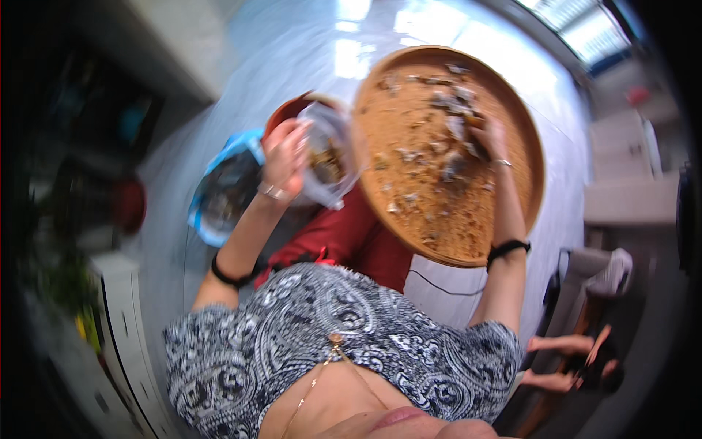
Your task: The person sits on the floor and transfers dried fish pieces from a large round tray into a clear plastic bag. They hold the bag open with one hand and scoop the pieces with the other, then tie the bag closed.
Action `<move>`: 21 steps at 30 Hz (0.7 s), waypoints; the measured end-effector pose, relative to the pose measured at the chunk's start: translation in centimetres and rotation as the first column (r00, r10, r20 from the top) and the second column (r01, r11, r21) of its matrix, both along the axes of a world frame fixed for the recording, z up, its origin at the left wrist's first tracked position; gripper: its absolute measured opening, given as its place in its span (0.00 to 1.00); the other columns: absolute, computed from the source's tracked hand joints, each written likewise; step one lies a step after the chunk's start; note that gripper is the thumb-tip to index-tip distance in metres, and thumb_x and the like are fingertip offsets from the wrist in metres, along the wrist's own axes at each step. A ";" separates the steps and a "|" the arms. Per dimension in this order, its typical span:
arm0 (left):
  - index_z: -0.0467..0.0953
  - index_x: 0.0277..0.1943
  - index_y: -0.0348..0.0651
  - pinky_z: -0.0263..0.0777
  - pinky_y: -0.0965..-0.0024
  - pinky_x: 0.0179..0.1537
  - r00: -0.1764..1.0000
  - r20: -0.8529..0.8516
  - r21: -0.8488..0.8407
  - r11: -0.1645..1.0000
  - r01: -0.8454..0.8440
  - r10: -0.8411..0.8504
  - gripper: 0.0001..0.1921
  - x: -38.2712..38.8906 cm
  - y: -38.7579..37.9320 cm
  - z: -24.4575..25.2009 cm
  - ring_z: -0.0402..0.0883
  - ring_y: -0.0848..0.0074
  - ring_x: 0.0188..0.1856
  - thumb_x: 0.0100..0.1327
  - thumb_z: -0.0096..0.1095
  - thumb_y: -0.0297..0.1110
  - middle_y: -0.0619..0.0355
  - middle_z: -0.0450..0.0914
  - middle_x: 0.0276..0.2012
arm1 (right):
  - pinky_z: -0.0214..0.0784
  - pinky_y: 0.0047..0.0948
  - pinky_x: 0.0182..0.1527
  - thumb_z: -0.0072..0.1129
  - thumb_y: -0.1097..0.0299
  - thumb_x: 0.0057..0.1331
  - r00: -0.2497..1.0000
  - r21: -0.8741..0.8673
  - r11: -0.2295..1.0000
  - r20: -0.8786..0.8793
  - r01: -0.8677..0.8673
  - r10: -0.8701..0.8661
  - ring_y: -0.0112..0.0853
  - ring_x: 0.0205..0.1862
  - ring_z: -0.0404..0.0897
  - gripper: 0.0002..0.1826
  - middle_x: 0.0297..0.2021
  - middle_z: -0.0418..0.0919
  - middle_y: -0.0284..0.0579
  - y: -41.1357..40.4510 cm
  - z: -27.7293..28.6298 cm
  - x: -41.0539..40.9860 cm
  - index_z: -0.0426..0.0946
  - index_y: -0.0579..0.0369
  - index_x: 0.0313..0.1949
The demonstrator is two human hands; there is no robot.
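My left hand (286, 156) grips the rim of a clear plastic bag (323, 189), which has brownish pieces in its bottom. The bag hangs over my red-trousered lap, against the left edge of a large round shallow tray (535, 137), apparently woven. Grey, whitish and brown bits lie scattered across the tray. My right hand (488, 134) is inside it, at the right of a heap of the grey-white bits (455, 110). A yellowish-brown piece shows at its fingertips; blur hides whether the fingers are closed on it.
A bin or bucket with a blue liner (200, 189) stands left of the bag, dark material inside. A reddish-brown container (285, 112) is behind the bag. A thin black cable (447, 292) crosses the floor. White drawers (123, 307) stand at left; another person (576, 356) sits at far right.
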State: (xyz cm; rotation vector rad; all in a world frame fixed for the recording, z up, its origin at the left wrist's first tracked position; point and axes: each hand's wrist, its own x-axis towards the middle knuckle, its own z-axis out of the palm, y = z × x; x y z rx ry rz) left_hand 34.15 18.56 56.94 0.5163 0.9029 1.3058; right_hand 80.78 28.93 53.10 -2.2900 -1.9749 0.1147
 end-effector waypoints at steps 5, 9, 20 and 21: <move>0.73 0.36 0.38 0.49 0.83 0.15 0.998 0.063 0.014 1.000 0.019 -0.019 0.02 -0.1 1.0 -1.7 0.59 0.88 0.14 0.63 0.56 0.27 0.68 0.68 0.18 | 0.72 0.40 0.44 0.63 0.61 0.56 0.994 0.181 0.982 0.101 -0.050 0.032 0.39 0.43 0.79 0.18 0.41 0.79 0.44 -2.1 -1.6 -1.2 0.79 0.43 0.48; 0.73 0.39 0.38 0.52 0.86 0.16 0.997 0.067 0.026 0.999 0.032 -0.034 0.04 -0.2 1.0 -2.1 0.60 0.90 0.16 0.66 0.55 0.29 0.68 0.68 0.21 | 0.73 0.38 0.41 0.64 0.60 0.56 0.981 0.121 0.990 0.184 -0.076 0.052 0.37 0.42 0.79 0.18 0.43 0.77 0.40 -3.0 -1.6 -1.7 0.79 0.41 0.48; 0.74 0.39 0.38 0.53 0.88 0.16 0.996 0.091 0.048 0.999 0.009 -0.013 0.04 0.3 1.2 -2.7 0.61 0.91 0.16 0.65 0.56 0.29 0.68 0.69 0.21 | 0.63 0.19 0.20 0.65 0.66 0.58 0.909 0.273 0.962 -0.395 -0.021 0.132 0.15 0.19 0.72 0.09 0.21 0.79 0.31 -4.2 1.5 -3.7 0.82 0.58 0.34; 0.74 0.39 0.38 0.53 0.88 0.16 0.995 0.097 0.058 0.998 0.013 -0.018 0.04 0.3 1.1 -2.7 0.61 0.91 0.16 0.65 0.56 0.29 0.68 0.68 0.21 | 0.63 0.18 0.20 0.65 0.66 0.58 0.882 0.224 0.975 -0.458 -0.007 0.111 0.14 0.20 0.72 0.09 0.21 0.79 0.31 -4.2 1.9 -3.9 0.82 0.58 0.35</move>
